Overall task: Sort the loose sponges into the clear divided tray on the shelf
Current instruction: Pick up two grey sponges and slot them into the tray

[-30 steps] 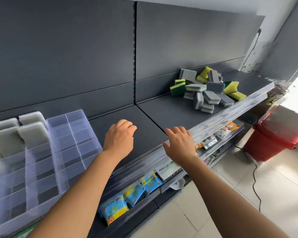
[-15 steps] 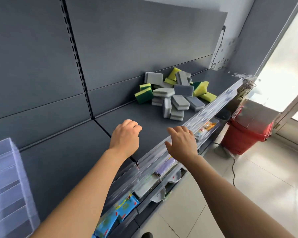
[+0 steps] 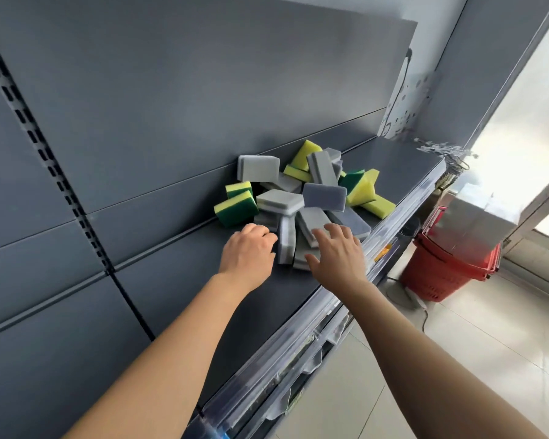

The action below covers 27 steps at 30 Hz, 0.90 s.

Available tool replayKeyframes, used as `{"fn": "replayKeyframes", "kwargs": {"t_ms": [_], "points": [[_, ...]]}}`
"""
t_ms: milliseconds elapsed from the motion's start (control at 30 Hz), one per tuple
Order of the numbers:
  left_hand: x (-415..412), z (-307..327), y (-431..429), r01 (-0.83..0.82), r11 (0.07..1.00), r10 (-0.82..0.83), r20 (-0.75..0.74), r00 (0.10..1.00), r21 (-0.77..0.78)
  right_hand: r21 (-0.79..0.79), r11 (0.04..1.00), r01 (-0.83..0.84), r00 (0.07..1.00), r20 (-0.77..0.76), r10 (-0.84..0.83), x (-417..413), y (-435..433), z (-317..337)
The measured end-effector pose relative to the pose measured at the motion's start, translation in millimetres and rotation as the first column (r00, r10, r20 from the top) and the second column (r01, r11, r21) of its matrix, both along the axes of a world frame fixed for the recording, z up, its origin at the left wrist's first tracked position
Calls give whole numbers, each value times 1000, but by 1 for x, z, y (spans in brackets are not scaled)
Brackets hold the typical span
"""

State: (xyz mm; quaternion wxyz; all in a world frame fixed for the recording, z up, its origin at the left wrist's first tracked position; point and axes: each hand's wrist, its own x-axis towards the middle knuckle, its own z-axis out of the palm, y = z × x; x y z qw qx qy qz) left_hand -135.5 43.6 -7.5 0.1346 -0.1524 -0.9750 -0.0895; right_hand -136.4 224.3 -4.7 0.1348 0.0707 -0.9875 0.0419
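Sponges (image 3: 279,201) are lying in one loose heap on the dark shelf (image 3: 171,280) in the head view, toward its right end and up against the back panel (image 3: 203,106). Gray sponges (image 3: 258,168) are making up most of the heap. At least ten are showing, some flat, some tilted, and one, the on-edge gray sponge (image 3: 286,242), is standing on its long side at the near edge. Yellow-and-green sponges (image 3: 235,212) are numbering about six, two at the left of the heap and the rest at the back and right; overlaps are hiding an exact count.

Two hands are showing over the shelf. The left hand (image 3: 248,251) is hanging with fingers loosely curled just beside the on-edge gray sponge. Its grip is holding nothing visible, and its fingertips are hidden. The right hand (image 3: 336,251) is lying with fingers spread and straight over the nearest low gray sponges, its grip wide open and holding nothing. Whether those fingertips are touching the sponges cannot be told.

One stack of red baskets (image 3: 441,274) is standing on the tiled floor (image 3: 488,359) beyond the shelf's right end.
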Motion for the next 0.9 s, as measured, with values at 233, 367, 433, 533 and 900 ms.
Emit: {"fn": "replayKeyframes", "kwargs": {"t_ms": [233,367,433,533,900], "points": [[-39,-4,40,-81,985,54,173,983,151,-206,978,40,993,114,-17,-55,14,-6],[-45,-6,47,-190,968,135,295,946,164,-352,932,87,968,251,5,-72,17,-13],[-47,-4,48,-285,935,199,353,914,210,-374,924,74,954,297,44,-81,22,-16],[-46,-4,44,-430,861,284,443,850,274,-477,875,85,939,333,91,-88,27,-15],[-2,-1,18,-660,535,401,528,748,528,-864,499,67,838,320,442,-82,11,-7]]}}
